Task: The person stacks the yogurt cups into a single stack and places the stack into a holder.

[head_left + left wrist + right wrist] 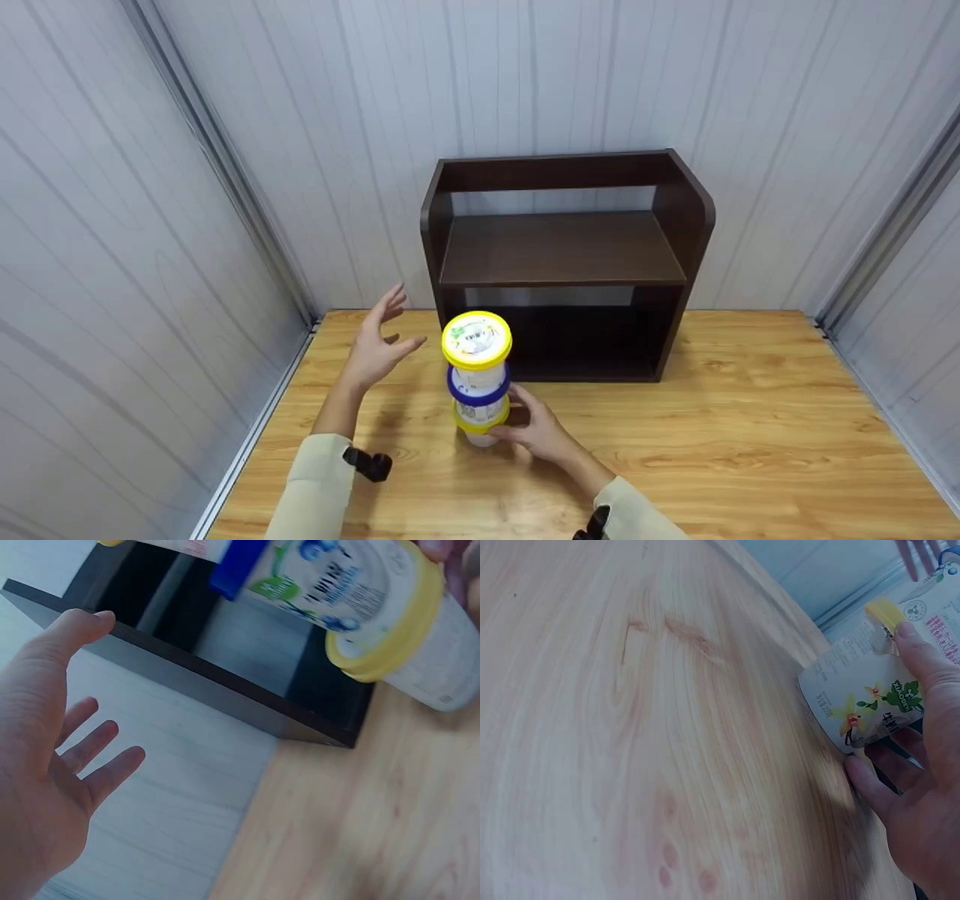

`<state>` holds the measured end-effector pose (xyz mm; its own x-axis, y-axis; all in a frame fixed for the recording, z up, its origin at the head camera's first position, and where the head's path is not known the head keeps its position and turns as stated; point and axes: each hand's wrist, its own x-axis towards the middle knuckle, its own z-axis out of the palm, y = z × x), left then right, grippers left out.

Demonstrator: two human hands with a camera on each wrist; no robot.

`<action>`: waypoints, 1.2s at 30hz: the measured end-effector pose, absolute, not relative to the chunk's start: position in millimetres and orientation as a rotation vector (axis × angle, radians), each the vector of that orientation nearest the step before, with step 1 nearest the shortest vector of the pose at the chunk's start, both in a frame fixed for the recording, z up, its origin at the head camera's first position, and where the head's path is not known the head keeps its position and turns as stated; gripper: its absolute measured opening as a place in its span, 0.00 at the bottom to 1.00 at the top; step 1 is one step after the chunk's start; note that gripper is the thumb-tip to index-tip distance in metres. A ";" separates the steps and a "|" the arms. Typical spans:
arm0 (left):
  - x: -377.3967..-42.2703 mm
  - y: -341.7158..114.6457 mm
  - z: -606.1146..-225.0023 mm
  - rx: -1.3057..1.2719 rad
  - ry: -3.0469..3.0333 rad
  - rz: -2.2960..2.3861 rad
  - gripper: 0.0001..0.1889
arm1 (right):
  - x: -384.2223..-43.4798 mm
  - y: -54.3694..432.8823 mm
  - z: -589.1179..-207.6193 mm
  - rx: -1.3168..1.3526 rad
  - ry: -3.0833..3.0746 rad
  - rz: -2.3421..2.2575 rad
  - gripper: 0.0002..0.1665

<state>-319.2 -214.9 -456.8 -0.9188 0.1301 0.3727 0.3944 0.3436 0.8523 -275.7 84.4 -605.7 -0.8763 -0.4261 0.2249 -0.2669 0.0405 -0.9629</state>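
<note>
Three white printed tubs are stacked in the head view, in front of the shelf's left side. The top tub (478, 341) has a yellow lid, the middle tub (478, 386) a blue lid, the bottom tub (482, 439) a yellow lid. My right hand (541, 429) holds the bottom tub from the right; the right wrist view shows the thumb at its yellow lid and fingers about its side. Left of the stack, my left hand (377, 346) is raised with fingers spread, apart from the tubs and holding nothing.
A dark brown two-tier shelf (562, 251) stands against the back wall, just behind the tubs. The wooden tabletop (720, 450) extends to both sides. Pale panelled walls (150, 300) with metal corner posts enclose it.
</note>
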 end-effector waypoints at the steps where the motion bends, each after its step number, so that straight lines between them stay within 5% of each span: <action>1: -319.9 -214.2 -452.7 -0.478 -2.363 -1.589 0.46 | -275.8 84.2 -605.5 -0.728 2.179 -1.959 0.46; 36: -355.4 -170.5 -370.1 -0.623 -2.162 -1.476 0.45 | -271.1 70.3 -608.3 -0.738 2.185 -2.028 0.47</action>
<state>-355.4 -170.5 -370.1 -0.7985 0.1144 0.5911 0.5921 0.3268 0.7366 -271.1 70.3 -608.3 -0.8822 -0.3879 0.2669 -0.2950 0.0137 -0.9554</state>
